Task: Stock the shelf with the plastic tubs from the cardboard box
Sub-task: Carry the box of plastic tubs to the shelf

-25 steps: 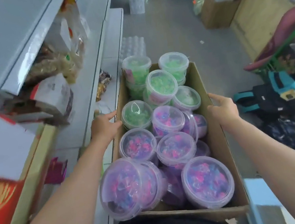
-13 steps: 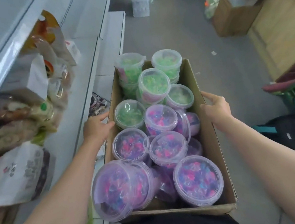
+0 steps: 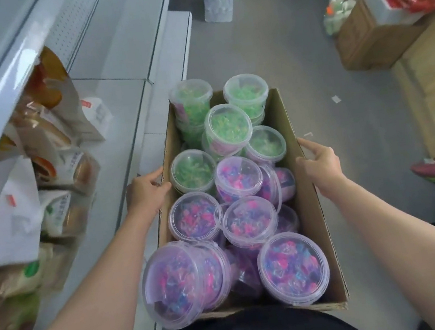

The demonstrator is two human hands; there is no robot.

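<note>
1. Both grips are closed on the cardboard box [image 3: 310, 207]: my left hand [image 3: 145, 193] on its left wall, my right hand [image 3: 319, 163] on its right wall.
2. Plastic tubs [image 3: 250, 224] fill the box, green ones at the far end, purple-pink ones nearer me.
3. To my left runs the white shelf [image 3: 109, 59]; snack bags [image 3: 62, 164] crowd its near part.
4. Brown cartons [image 3: 366, 37] stand on the floor [image 3: 277, 44], far right.

Nothing is legible: print on the shelf's snack bags [image 3: 55, 171] is too blurred to read.
</note>
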